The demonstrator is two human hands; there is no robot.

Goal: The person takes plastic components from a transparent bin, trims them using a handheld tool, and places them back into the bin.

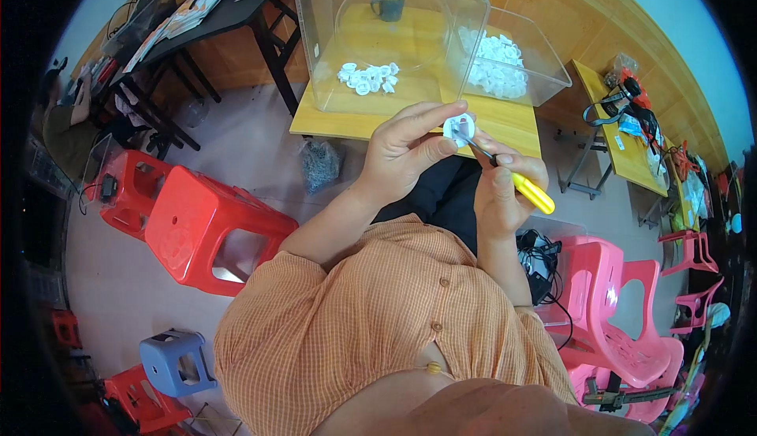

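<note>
Left grip (406, 146) clamped on white round part (460, 127), between one and two o'clock from view centre. Right grip (505, 193), at part's five o'clock, clamped on yellow screwdriver (534, 193). Risk: angled pressure could skid tip into left grip.

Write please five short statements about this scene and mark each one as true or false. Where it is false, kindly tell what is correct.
1. The right hand holds a yellow-handled tool. True.
2. The left hand is empty. False: the left hand holds a small white piece.
3. A dark mug stands on the wooden table. True.
4. Every stool on the left side is red. False: one stool there is blue.
5. The clear bin holds many white pieces. True.
</note>
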